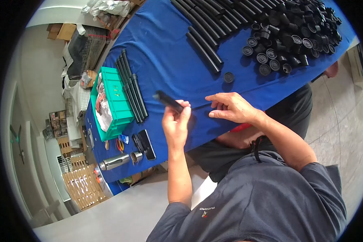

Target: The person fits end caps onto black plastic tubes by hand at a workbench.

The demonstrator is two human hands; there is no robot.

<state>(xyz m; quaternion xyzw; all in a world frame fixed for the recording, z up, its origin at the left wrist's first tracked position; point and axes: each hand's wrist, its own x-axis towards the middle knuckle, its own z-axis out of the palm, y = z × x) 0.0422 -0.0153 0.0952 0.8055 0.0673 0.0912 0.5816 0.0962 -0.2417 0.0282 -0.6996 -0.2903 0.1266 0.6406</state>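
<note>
My left hand is closed around a short black tube, held above the blue cloth with its far end pointing up and left. That far end is blurred. To the right, my right hand is over the cloth with its index finger stretched out and its thumb apart, holding nothing that I can see. A single round black cap lies on the cloth just beyond the right hand. Two long black tubes lie side by side above it.
A blue cloth covers the table. At the back right lie a heap of black caps and rows of black tubes. On the left are a green crate, more tubes, a phone and a metal flask.
</note>
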